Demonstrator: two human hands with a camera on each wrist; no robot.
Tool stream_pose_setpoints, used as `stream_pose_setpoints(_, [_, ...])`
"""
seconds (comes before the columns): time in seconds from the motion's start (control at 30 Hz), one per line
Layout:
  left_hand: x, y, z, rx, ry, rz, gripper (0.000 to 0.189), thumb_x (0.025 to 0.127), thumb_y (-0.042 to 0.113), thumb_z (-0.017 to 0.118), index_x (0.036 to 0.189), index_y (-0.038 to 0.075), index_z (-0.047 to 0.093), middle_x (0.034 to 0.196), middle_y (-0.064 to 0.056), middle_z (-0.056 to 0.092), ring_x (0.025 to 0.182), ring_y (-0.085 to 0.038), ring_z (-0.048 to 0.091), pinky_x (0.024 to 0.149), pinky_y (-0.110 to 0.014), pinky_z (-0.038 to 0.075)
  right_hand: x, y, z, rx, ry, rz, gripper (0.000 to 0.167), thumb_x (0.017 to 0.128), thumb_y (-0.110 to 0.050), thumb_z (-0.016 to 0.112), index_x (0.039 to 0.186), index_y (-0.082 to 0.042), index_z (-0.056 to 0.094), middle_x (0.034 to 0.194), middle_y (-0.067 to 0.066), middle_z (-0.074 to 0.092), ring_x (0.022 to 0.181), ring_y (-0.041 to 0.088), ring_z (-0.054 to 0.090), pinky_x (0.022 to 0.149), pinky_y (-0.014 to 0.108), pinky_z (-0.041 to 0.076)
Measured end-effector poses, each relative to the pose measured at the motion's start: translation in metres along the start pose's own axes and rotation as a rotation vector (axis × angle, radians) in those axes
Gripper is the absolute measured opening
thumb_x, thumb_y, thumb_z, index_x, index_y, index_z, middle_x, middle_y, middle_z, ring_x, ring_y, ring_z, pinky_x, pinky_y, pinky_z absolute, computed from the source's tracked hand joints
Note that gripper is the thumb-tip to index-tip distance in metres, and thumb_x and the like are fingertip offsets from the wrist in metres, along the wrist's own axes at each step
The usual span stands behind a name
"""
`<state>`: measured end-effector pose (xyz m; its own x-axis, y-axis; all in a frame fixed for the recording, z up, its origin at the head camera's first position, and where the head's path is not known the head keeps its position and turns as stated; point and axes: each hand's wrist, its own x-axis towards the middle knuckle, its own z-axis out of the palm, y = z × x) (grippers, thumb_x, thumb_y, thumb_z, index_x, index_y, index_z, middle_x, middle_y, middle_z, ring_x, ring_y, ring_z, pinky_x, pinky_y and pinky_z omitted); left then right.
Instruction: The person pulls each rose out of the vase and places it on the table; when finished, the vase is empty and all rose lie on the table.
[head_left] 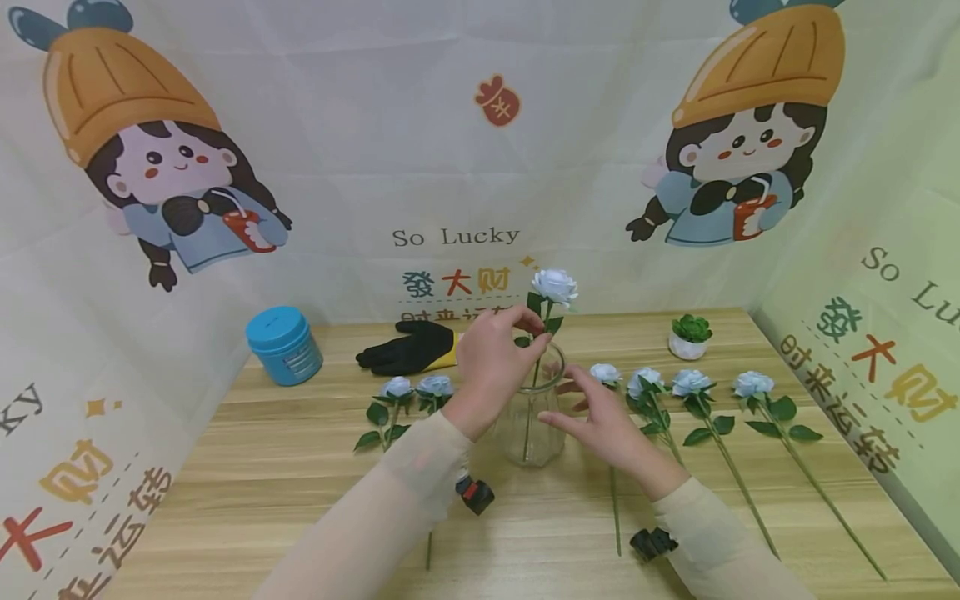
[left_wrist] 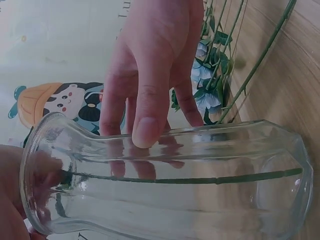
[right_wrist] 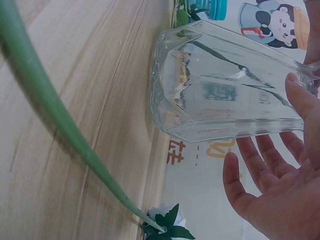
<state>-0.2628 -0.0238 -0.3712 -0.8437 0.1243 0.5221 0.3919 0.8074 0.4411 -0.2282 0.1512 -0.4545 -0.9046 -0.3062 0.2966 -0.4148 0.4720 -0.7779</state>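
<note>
A clear glass vase (head_left: 528,433) stands upright on the table; its mouth lies to the left in the left wrist view and to the right in the right wrist view. My left hand (head_left: 498,358) pinches a white artificial rose (head_left: 555,286) below its bloom, over the vase mouth. The rose's green stem (left_wrist: 200,180) runs down inside the glass nearly to the bottom. My right hand (head_left: 607,425) is at the vase's right side, thumb and fingers spread and loosely bent (right_wrist: 270,195). Whether its fingertips touch the glass, I cannot tell.
Several pale roses (head_left: 690,383) lie right of the vase, stems toward me. Two more roses (head_left: 396,387) lie left, partly behind my left arm. A black glove (head_left: 405,350), blue tub (head_left: 285,346) and small potted succulent (head_left: 690,337) stand or lie toward the back.
</note>
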Motion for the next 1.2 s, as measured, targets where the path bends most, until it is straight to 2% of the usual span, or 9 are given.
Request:
stream_pose_setpoints(0.43, [-0.003, -0.001, -0.005, -0.112, 0.029, 0.001, 0.008, 0.093, 0.034, 0.078, 0.099, 0.029, 0.077, 0.097, 0.015, 0.078, 0.089, -0.014, 0.066, 0.056, -0.023, 0.045, 0.000, -0.002, -0.001, 0.006, -0.005, 0.015, 0.059, 0.093, -0.024, 0.079, 0.143, -0.012, 0.051, 0.142, 0.014, 0.059, 0.124, 0.037, 0.063, 0.094, 0.052, 0.059])
stream_pose_setpoints(0.57, [-0.003, -0.003, -0.007, -0.129, 0.038, -0.010, 0.008, 0.094, 0.034, 0.077, 0.100, 0.028, 0.078, 0.098, 0.013, 0.078, 0.082, -0.014, 0.064, 0.058, -0.024, 0.045, 0.000, -0.002, -0.001, 0.006, -0.006, 0.014, 0.059, 0.093, -0.024, 0.079, 0.144, -0.012, 0.052, 0.142, 0.014, 0.059, 0.124, 0.037, 0.063, 0.094, 0.051, 0.059])
stream_pose_setpoints(0.73, [-0.002, -0.005, -0.010, -0.164, 0.059, -0.007, 0.008, 0.095, 0.033, 0.077, 0.100, 0.028, 0.078, 0.099, 0.013, 0.078, 0.067, -0.009, 0.055, 0.053, -0.024, 0.043, -0.001, -0.002, 0.000, 0.011, 0.003, -0.001, 0.059, 0.093, -0.022, 0.079, 0.144, -0.012, 0.052, 0.141, 0.014, 0.060, 0.122, 0.038, 0.064, 0.093, 0.050, 0.059])
stream_pose_setpoints(0.83, [0.001, -0.008, -0.012, -0.232, 0.081, 0.016, 0.008, 0.094, 0.031, 0.077, 0.100, 0.025, 0.079, 0.097, 0.010, 0.078, 0.064, -0.010, 0.053, 0.053, -0.023, 0.040, 0.000, -0.001, 0.000, 0.010, 0.006, -0.010, 0.060, 0.092, -0.022, 0.080, 0.145, -0.012, 0.052, 0.142, 0.014, 0.060, 0.122, 0.037, 0.064, 0.092, 0.050, 0.059])
stream_pose_setpoints(1.0, [0.008, -0.015, -0.016, -0.418, 0.091, 0.070, 0.007, 0.093, 0.024, 0.079, 0.097, 0.018, 0.079, 0.095, 0.004, 0.079, 0.072, -0.017, 0.057, 0.064, -0.023, 0.044, 0.000, 0.000, 0.001, 0.009, 0.011, -0.023, 0.061, 0.092, -0.021, 0.080, 0.145, -0.012, 0.052, 0.142, 0.014, 0.060, 0.121, 0.036, 0.065, 0.092, 0.051, 0.060])
stream_pose_setpoints(1.1, [0.011, -0.018, -0.019, -0.523, 0.085, 0.081, 0.006, 0.093, 0.021, 0.079, 0.096, 0.016, 0.079, 0.096, 0.001, 0.079, 0.073, -0.017, 0.057, 0.066, -0.024, 0.046, 0.000, 0.000, 0.001, 0.010, 0.011, -0.020, 0.062, 0.091, -0.021, 0.080, 0.146, -0.012, 0.052, 0.142, 0.014, 0.060, 0.121, 0.035, 0.065, 0.093, 0.051, 0.060])
stream_pose_setpoints(1.2, [0.013, -0.019, -0.025, -0.592, 0.082, 0.072, 0.007, 0.094, 0.022, 0.078, 0.098, 0.015, 0.078, 0.097, 0.000, 0.078, 0.071, -0.014, 0.055, 0.063, -0.025, 0.047, 0.000, 0.000, 0.001, 0.005, 0.009, -0.012, 0.062, 0.091, -0.022, 0.080, 0.146, -0.012, 0.052, 0.142, 0.014, 0.061, 0.121, 0.035, 0.065, 0.093, 0.049, 0.060])
